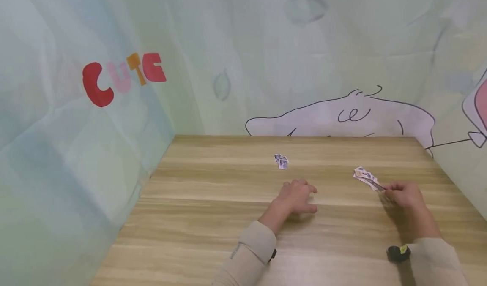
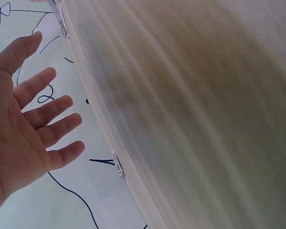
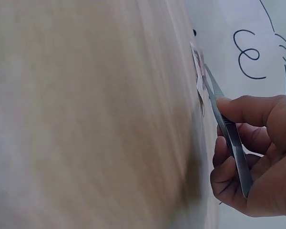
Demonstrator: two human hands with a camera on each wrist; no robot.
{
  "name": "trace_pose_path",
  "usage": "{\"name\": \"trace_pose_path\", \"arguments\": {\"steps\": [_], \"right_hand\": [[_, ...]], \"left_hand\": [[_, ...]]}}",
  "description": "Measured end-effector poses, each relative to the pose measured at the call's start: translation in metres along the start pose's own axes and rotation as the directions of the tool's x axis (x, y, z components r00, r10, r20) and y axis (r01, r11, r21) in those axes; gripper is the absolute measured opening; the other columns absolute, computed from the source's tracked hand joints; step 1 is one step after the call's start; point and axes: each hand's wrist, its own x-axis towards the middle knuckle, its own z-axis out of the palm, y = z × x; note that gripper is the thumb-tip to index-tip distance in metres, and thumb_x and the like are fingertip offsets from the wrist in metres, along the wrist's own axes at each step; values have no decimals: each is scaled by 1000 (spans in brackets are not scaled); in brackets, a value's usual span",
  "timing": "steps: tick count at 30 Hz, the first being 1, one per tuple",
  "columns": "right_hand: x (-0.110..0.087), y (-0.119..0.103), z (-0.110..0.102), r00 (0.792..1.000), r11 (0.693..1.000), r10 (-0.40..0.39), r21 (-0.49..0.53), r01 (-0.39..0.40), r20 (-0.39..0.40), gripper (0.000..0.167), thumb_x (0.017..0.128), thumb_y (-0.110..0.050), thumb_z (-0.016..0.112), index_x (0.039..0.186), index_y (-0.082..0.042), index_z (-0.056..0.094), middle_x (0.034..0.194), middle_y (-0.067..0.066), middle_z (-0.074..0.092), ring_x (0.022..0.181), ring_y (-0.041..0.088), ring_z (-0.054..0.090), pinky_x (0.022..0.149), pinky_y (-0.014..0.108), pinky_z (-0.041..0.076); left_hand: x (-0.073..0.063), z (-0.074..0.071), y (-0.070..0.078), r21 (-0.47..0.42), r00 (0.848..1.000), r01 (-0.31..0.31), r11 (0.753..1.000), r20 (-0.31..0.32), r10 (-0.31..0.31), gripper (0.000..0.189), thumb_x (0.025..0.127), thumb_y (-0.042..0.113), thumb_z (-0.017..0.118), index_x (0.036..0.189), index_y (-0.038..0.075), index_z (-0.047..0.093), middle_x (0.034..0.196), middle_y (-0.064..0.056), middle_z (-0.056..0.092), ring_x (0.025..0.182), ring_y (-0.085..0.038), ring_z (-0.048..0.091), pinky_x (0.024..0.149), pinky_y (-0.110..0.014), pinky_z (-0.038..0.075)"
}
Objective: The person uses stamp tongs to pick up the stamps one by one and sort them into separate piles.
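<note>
My right hand [image 1: 406, 195] pinches a pair of metal tweezers [image 3: 229, 131] between thumb and fingers. The tweezer tips lie over a small pile of stamp-like paper pieces [image 1: 364, 176] at the right of the table. In the right wrist view the tips meet one printed piece [image 3: 198, 71] near its edge. My left hand [image 1: 296, 197] hovers low over the middle of the table, fingers spread, with nothing in it; its palm [image 2: 19, 129] shows bare in the left wrist view. Beyond it lie a few small dark-printed stamps [image 1: 282, 162], overlapping each other.
The wooden table [image 1: 198, 227] ends at a printed cloth backdrop [image 1: 236, 58] behind and at the left. Red, pink and orange letters [image 1: 99, 85] mark the left cloth. A black wrist camera [image 1: 397, 254] sits at the right cuff.
</note>
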Motion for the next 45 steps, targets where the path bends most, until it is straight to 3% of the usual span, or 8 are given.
{"name": "trace_pose_path", "arguments": {"steps": [12, 18, 24, 30, 41, 45], "right_hand": [[-22, -5, -5, 997, 999, 51, -6, -51, 62, 24, 85, -9, 59, 97, 12, 60, 80, 9, 57, 72, 22, 48, 58, 31, 42], [-31, -10, 0, 999, 1000, 24, -14, -24, 33, 28, 87, -10, 59, 101, 15, 58, 82, 10, 58, 72, 21, 48, 58, 30, 42], [-47, -17, 14, 1000, 1000, -4, 6, 4, 28, 32, 86, -3, 52, 111, 17, 52, 92, 19, 58, 77, 22, 50, 60, 28, 44], [-53, -19, 30, 997, 997, -70, 26, 71, -19, 31, 85, -1, 52, 110, 18, 54, 88, 18, 60, 74, 19, 51, 59, 25, 44], [-59, -36, 57, 1000, 977, 22, 213, -19, -11, 38, 88, -4, 52, 121, 14, 48, 99, 20, 57, 80, 19, 54, 65, 25, 48], [-58, -41, 64, 999, 976, 37, 215, -34, -12, 37, 87, -2, 52, 119, 16, 49, 95, 18, 57, 78, 18, 53, 64, 25, 47]], "left_hand": [[-3, 4, 6, -29, 1000, -5, 1000, 5, 5, 51, 79, 49, 66, 125, 27, 59, 123, 4, 53, 108, -16, 50, 90, -41, 41], [-8, 0, 5, -32, 1000, -6, 999, -9, 6, 51, 79, 48, 67, 125, 27, 59, 122, 5, 54, 107, -15, 50, 86, -36, 42], [-23, -1, -7, -46, 999, 17, 999, -34, -18, 51, 79, 47, 66, 124, 26, 59, 123, 5, 54, 110, -15, 49, 86, -37, 42], [-37, -5, -20, -53, 998, 36, 998, -58, -39, 51, 79, 46, 65, 124, 23, 60, 124, 3, 54, 111, -19, 50, 86, -40, 43], [-55, -9, -34, -142, 989, 98, 985, -97, -112, 51, 79, 43, 66, 125, 20, 59, 128, -3, 53, 116, -24, 47, 91, -45, 41], [-59, -10, -40, -160, 985, 106, 981, -120, -126, 53, 78, 43, 67, 124, 19, 60, 129, -4, 53, 118, -24, 47, 92, -47, 40]]}}
